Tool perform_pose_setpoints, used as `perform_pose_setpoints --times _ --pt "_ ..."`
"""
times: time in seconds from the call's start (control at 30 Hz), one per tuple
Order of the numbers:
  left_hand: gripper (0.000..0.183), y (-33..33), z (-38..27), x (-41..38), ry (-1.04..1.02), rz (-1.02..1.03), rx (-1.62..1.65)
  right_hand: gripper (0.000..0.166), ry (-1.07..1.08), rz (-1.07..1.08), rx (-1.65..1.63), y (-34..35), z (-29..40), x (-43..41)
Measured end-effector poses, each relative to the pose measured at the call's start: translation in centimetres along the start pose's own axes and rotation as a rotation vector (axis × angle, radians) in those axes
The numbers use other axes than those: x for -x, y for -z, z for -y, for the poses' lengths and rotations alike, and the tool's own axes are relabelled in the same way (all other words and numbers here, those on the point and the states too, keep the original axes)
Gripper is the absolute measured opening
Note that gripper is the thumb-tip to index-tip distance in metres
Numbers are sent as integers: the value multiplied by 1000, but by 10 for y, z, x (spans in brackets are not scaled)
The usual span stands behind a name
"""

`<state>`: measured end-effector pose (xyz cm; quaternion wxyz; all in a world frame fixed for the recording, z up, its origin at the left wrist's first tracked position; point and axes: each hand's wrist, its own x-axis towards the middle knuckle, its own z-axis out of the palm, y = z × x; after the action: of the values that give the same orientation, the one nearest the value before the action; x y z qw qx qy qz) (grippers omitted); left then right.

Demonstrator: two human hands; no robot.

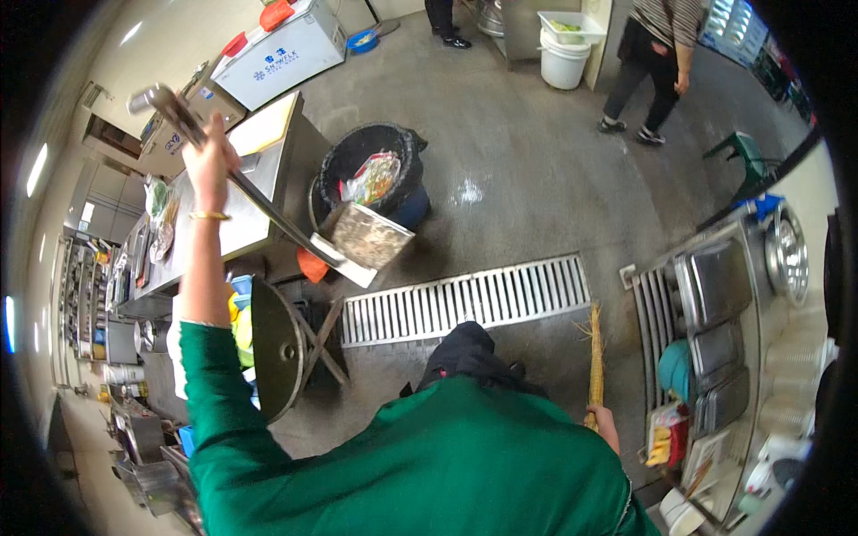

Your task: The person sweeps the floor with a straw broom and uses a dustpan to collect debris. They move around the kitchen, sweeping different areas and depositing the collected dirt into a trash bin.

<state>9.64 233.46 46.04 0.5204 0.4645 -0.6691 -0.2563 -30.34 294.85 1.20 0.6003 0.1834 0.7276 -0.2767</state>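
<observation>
Raised at the upper left, my left hand grips the metal handle of a long-handled dustpan. The dustpan's dirty pan hangs tilted against or just in front of a black-lined trash bin; whether they touch is unclear. Inside the bin lies mixed refuse with some plastic. At the lower right, my right hand is closed around a yellow straw-like broom, whose frayed end points away from me near the floor grate. Part of that hand is hidden behind my green sleeve.
A metal floor grate crosses ahead. Left are a steel worktable and a round folding table. A rack with metal trays stands right. Farther off are a person, another person's legs, a white bucket and a green stool.
</observation>
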Motion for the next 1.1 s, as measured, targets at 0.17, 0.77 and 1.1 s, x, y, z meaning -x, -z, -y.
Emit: perform_pose_setpoints --times 0.17,0.77,1.1 --pt "43 -51 -21 -114 -40 -7 -257 34 154 -54 2 -34 159 -10" --pt "37 -334 219 -434 197 496 -562 25 39 -159 20 -137 486 -66" --pt "38 -379 201 -558 218 407 -418 26 23 -176 -111 -111 606 -93"
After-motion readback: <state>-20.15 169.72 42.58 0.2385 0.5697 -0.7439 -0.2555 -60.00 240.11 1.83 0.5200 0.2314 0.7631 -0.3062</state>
